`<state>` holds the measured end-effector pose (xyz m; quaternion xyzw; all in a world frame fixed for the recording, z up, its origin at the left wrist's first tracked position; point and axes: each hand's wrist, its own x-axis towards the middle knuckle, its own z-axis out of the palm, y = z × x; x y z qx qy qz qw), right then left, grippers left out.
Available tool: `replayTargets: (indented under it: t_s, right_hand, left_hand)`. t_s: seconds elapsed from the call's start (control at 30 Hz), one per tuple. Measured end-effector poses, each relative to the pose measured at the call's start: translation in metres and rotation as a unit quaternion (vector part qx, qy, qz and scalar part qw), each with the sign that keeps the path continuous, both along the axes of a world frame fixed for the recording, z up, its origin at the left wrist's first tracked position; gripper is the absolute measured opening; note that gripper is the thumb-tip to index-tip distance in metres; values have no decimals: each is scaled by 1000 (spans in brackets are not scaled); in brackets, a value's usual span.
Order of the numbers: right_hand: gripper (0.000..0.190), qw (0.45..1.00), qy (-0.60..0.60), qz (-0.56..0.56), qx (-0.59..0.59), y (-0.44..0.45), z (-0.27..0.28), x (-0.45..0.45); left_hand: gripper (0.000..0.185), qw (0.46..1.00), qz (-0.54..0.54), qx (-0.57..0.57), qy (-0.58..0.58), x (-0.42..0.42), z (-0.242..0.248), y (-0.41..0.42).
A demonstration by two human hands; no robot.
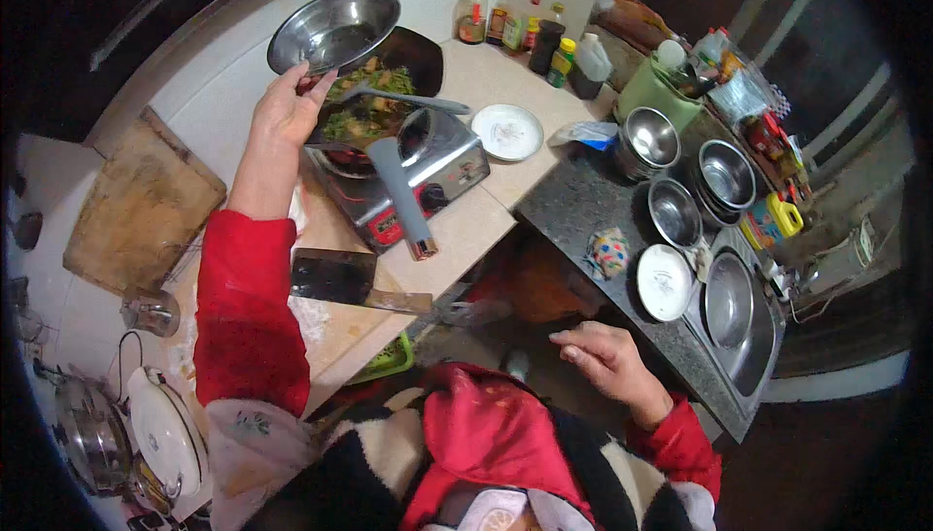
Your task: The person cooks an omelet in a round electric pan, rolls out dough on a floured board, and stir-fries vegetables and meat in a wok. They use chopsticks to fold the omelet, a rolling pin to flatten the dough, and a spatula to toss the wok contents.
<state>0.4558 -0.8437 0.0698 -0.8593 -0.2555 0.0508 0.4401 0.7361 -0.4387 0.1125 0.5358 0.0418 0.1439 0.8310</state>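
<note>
My left hand (291, 105) grips the near rim of a stainless steel bowl (335, 29), which is tilted above the far left edge of a dark wok (430, 57). Chopped greens and browned pieces of food (386, 86) lie in the wok, with a grey spatula (430, 102) resting across them. The wok stands on a gas stove (466, 167), and its grey handle (399, 192) points towards me. My right hand (601, 360) holds nothing and hangs in front of my body, fingers partly curled, left of the dark stone counter.
A cleaver (335, 276) lies on the floury worktop near the stove. A white plate (507, 132) sits right of the wok, with sauce bottles (503, 17) behind. Steel bowls (674, 212), another plate (664, 283) and a sink (762, 356) are at right. A cutting board (142, 210) leans at left.
</note>
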Motion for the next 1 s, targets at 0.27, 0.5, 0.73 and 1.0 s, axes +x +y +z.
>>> replayTargets:
  t_s: [0.27, 0.5, 0.73, 1.0]
  right_hand:
    - [23, 991, -47, 93, 85, -66, 7, 39]
    - [23, 991, 6, 119, 57, -114, 10, 67]
    - [21, 978, -59, 184, 76, -77, 19, 137]
    - [31, 929, -364, 64, 3, 93, 19, 277]
  left_hand:
    - [18, 949, -261, -163, 67, -128, -37, -214]
    - [14, 928, -231, -178, 232, -122, -219, -359]
    - [20, 934, -329, -128, 47, -109, -273, -373]
    - [34, 911, -249, -168, 281, -129, -216, -272]
